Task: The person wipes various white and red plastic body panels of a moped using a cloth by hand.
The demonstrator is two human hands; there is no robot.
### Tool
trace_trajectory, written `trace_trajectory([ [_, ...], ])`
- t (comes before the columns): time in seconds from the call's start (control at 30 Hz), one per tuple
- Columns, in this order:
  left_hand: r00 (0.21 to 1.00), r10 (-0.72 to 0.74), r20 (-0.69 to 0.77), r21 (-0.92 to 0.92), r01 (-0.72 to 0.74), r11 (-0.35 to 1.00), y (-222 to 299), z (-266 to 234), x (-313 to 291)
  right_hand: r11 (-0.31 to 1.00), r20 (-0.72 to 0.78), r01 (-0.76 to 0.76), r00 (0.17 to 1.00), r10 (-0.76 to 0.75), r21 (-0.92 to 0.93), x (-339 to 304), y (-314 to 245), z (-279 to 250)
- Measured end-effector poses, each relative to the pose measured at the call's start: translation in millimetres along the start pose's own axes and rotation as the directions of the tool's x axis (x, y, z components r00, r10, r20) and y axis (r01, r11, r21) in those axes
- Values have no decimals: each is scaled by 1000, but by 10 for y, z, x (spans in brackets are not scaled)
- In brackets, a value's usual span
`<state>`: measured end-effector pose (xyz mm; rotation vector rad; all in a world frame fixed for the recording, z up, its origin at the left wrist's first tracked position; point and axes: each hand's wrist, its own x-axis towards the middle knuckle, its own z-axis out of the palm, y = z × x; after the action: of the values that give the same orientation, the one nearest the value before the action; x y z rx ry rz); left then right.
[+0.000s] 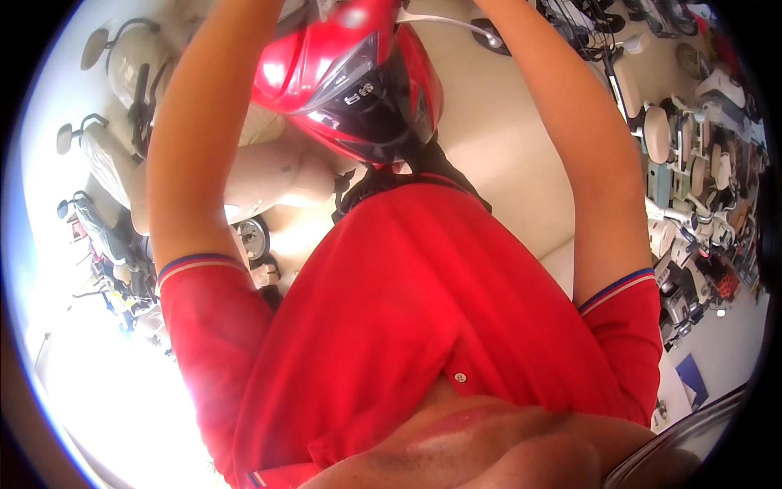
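Both of my forearms reach up and out through the top edge, so neither hand shows. Between them stands a red scooter (281,72) with glossy body panels and a dark, pointed panel (358,98) in its middle. A pale lever (448,20) with a rounded tip sticks out from the scooter toward my right forearm. Whether my hands hold or touch any part of it is hidden beyond the edge.
White and cream scooters with mirrors (94,49) line the left side, one pale body (277,175) close by my left arm. Several more scooters (658,134) crowd the right. Beige floor (505,138) lies beside the red scooter. Strong light washes out the lower left.
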<state>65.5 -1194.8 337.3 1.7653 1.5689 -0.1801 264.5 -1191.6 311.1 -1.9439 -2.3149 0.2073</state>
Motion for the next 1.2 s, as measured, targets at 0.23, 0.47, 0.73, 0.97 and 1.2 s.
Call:
trace_trajectory([
  [0.23, 954, 297, 35, 730, -228, 645, 52, 75, 103, 997, 1, 19, 1000, -19, 76, -2, -40, -33],
  [0.47, 903, 373, -211, 855, -15, 518, 26, 471, 34, 999, 10, 16, 1000, -17, 51, 18, 9, -6],
  [0.73, 854, 516, 70, 870, -305, 387, -702, 151, 573, 994, -3, 40, 999, -40, 102, 61, -120, 15],
  [0.97, 989, -73, 127, -58, 81, 995, -89, -17, 276, 995, -8, -1, 1000, 2, 99, 73, 28, 68],
  [1.2, 984, 128, -126, 574, -33, 818, 65, 198, 195, 995, -39, -39, 998, 43, 95, 34, -38, -1],
])
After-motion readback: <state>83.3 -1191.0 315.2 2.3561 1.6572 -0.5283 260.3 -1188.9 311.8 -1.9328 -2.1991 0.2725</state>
